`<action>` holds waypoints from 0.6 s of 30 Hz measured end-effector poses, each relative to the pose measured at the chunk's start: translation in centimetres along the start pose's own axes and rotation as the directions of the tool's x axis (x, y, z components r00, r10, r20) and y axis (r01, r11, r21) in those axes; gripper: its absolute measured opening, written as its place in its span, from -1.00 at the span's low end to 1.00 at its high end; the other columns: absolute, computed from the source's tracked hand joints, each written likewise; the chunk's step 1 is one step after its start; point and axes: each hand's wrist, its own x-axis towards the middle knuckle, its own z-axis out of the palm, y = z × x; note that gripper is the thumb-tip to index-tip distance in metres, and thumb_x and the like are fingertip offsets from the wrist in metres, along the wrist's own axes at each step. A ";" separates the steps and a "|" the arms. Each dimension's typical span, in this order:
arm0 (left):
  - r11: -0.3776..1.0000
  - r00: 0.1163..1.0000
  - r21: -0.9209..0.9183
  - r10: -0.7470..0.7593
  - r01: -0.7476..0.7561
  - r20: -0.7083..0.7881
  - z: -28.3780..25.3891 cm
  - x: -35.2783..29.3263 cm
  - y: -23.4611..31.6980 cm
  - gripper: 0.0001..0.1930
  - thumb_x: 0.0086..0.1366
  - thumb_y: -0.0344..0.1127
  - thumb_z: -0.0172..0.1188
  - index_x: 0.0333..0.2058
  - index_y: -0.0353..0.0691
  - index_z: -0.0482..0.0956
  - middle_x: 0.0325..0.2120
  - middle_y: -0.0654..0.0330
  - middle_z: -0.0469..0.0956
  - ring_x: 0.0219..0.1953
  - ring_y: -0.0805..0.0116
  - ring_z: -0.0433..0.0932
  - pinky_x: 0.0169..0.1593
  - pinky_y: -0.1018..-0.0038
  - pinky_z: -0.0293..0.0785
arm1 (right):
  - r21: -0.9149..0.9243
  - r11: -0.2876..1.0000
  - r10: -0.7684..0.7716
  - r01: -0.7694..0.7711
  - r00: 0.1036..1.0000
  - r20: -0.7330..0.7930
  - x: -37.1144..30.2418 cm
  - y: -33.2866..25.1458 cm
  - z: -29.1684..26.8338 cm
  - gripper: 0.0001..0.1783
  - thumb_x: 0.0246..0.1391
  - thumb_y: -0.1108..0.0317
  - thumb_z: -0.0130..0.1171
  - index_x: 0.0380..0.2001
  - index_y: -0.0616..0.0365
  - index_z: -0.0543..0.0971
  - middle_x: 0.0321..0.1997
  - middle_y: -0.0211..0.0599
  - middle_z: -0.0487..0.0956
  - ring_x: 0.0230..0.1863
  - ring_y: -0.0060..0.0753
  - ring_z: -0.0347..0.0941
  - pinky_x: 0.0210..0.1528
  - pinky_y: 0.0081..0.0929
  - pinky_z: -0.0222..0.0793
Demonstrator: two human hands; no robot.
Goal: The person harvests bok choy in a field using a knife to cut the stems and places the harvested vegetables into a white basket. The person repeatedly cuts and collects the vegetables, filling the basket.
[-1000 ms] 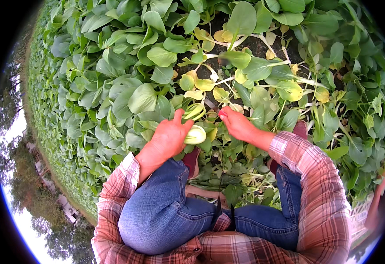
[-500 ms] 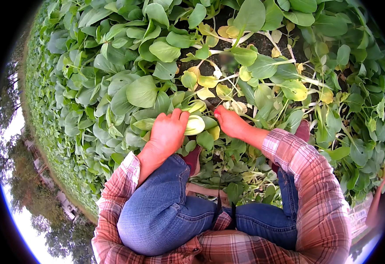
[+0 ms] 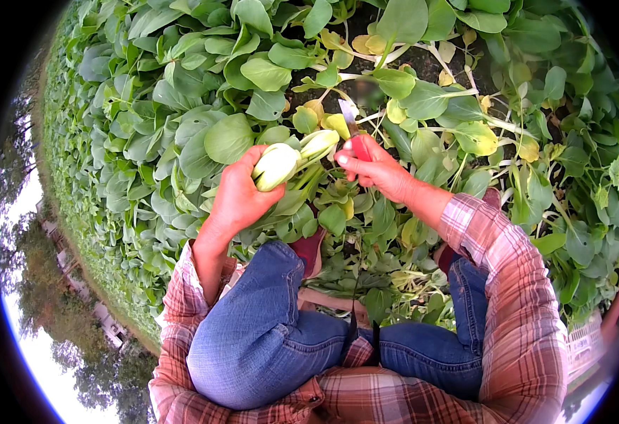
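My left hand (image 3: 237, 192) is closed around a bok choy (image 3: 274, 167), its pale, rounded base turned up toward me. A second bok choy base (image 3: 319, 144) lies against the first, on the side of my right hand; whether my left fingers grip it too I cannot tell. My right hand (image 3: 384, 172) is wrapped round the red handle of a knife (image 3: 350, 120). The short metal blade points away from me, over yellowed leaves. Only a small gap parts the knife handle from the second base. The leaves of the held bok choy hang partly hidden below.
Dense green bok choy plants (image 3: 147, 120) stand to the left and far side. Cut and yellowing leaves (image 3: 475, 141) lie over dark soil ahead and to the right. My bent knees (image 3: 249, 332) are close below my hands. A white crate (image 3: 584, 346) stands at the lower right.
My left hand has lifted and turned the bok choy, so the bases now face up. My right hand has risen slightly, and the knife blade now shows plainly, pointing away from me.
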 end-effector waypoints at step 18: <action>0.838 0.984 -0.531 -0.034 0.122 0.172 -6.1 1.3 4.9 -0.52 0.03 -0.44 0.36 -0.04 -0.31 0.44 -0.28 0.21 0.55 -0.23 0.45 0.53 -0.12 0.51 0.47 | -0.135 0.931 -0.288 0.340 0.908 0.303 -2.4 -11.4 1.6 -0.50 -0.09 0.34 0.34 -0.04 0.13 0.43 -0.17 -0.47 0.51 -0.11 -0.61 0.42 -0.02 -0.54 0.34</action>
